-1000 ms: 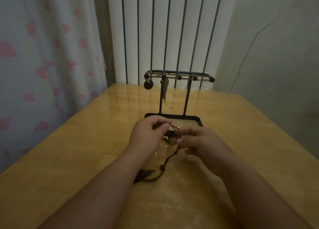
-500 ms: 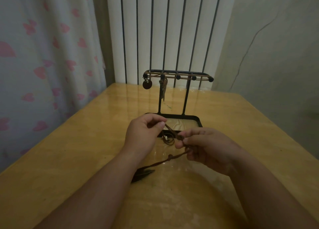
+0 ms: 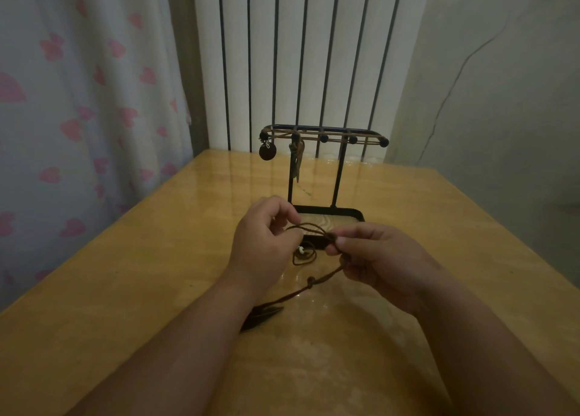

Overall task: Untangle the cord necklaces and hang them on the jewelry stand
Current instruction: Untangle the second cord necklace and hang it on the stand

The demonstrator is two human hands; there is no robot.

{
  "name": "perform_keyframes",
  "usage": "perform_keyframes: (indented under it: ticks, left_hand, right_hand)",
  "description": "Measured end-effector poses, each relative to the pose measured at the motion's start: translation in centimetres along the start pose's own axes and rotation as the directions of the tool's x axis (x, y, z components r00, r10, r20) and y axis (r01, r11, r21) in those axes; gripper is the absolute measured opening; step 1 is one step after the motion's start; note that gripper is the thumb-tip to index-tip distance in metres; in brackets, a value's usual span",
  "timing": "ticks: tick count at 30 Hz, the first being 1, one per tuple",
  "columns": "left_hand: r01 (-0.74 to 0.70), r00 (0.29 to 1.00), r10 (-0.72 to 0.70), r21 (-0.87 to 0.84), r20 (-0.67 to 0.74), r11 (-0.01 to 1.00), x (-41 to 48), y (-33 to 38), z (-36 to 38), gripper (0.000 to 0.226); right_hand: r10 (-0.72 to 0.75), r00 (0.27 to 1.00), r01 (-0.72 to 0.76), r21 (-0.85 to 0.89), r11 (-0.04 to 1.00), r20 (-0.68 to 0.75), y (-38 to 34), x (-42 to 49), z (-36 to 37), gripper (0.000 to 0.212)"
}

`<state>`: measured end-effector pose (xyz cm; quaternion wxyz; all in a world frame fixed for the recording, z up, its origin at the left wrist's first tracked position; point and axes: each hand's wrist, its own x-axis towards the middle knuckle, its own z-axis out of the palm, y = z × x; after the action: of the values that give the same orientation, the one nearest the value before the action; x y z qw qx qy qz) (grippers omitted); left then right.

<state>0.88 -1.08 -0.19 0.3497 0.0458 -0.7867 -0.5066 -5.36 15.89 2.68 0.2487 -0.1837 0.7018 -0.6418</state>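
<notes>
Item: cord necklace point(image 3: 317, 285), dark brown, thin twisted cord; I log it strung between my two hands over the table point(image 3: 131, 293). My left hand point(image 3: 262, 246) is clenched, thumb and fingertips pinching one end of a short raised span of cord; my right hand point(image 3: 381, 260) pinches the other end of that span between thumb and forefinger, its remaining fingers curled under. From beneath the right hand a doubled strand slopes down and toward me, passing a small knot or bead point(image 3: 310, 280), and ends in a dark, pointed, leaf-shaped pendant point(image 3: 262, 316) lying flat on the table, partly hidden by my left forearm. Between the hands, just below the raised span, a loose loop of cord point(image 3: 303, 257) rests on the table with a small white bead point(image 3: 301, 250) at its left edge. Item: jewelry stand point(image 3: 339, 177), black metal, two uprights on a shallow tray base, directly beyond both hands; its top rail carries round-tipped pegs. Already hung there: a tan cord stretched along the rail, a dark round disc pendant point(image 3: 267, 152) at the rail's left end, and a long narrow pendant point(image 3: 297, 164) beside the left upright. Markings: I find no legible brand, label or writing on any piece; the disc's face is too dim to read.
</notes>
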Motion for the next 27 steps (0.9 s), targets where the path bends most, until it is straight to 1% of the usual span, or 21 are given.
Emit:
perform_keyframes:
  ticks: [3,5,7,11,14,16,18,20,22,25,27]
  left_hand:
    - [-0.059,0.998,0.059,0.010,-0.018,0.998,-0.1,0.1,0.0,0.025]
    - [-0.104,0.994,0.104,0.012,-0.029,0.995,-0.1,0.1,0.0,0.018]
    - [-0.119,0.993,0.119,0.011,-0.010,0.993,-0.2,0.2,0.0,0.014]
    - [-0.092,0.993,0.088,0.048,0.084,0.995,-0.4,0.5,0.1,0.022]
    - [-0.051,0.994,0.046,0.043,0.103,0.998,-0.5,0.7,0.2,0.019]
    - [-0.050,0.992,0.044,0.049,0.121,0.998,-0.5,0.7,0.3,0.014]
    - [-0.059,0.992,0.051,0.063,0.118,0.996,-0.6,0.8,0.4,0.012]
    - [-0.057,0.995,0.051,0.068,0.080,0.996,-0.6,0.7,0.4,0.011]
    - [-0.050,0.997,0.046,0.067,0.060,0.997,-0.5,0.6,0.4,0.014]
    - [-0.054,0.993,0.045,0.079,0.108,0.995,-0.5,0.5,0.4,0.020]
    - [-0.023,0.989,0.010,0.084,0.148,0.996,-0.5,0.5,0.4,0.017]
  right_hand:
    - [-0.047,0.997,0.044,-0.039,0.998,-0.064,0.1,0.1,0.3,0.016]
    - [-0.091,0.989,0.083,-0.068,0.994,-0.116,0.1,0.1,0.3,0.014]
    - [-0.135,0.979,0.120,-0.102,0.988,-0.154,0.2,0.2,0.4,0.012]
    - [-0.195,0.965,0.169,-0.153,0.974,-0.177,0.4,0.2,0.5,0.012]
    - [-0.258,0.948,0.223,-0.190,0.956,-0.185,0.4,0.2,0.6,0.012]
    - [-0.303,0.934,0.260,-0.224,0.939,-0.188,0.4,0.2,0.7,0.012]
    - [-0.350,0.915,0.280,-0.309,0.909,-0.200,0.4,0.2,0.8,0.014]
    - [-0.402,0.891,0.295,-0.403,0.866,-0.212,0.5,0.3,1.0,0.019]
    - [-0.451,0.868,0.309,-0.482,0.820,-0.210,0.7,0.4,1.1,0.025]
    - [-0.505,0.841,0.316,-0.584,0.748,-0.193,1.1,0.7,1.3,0.029]
    - [-0.520,0.836,0.318,-0.615,0.721,-0.177,1.3,0.8,1.3,0.029]
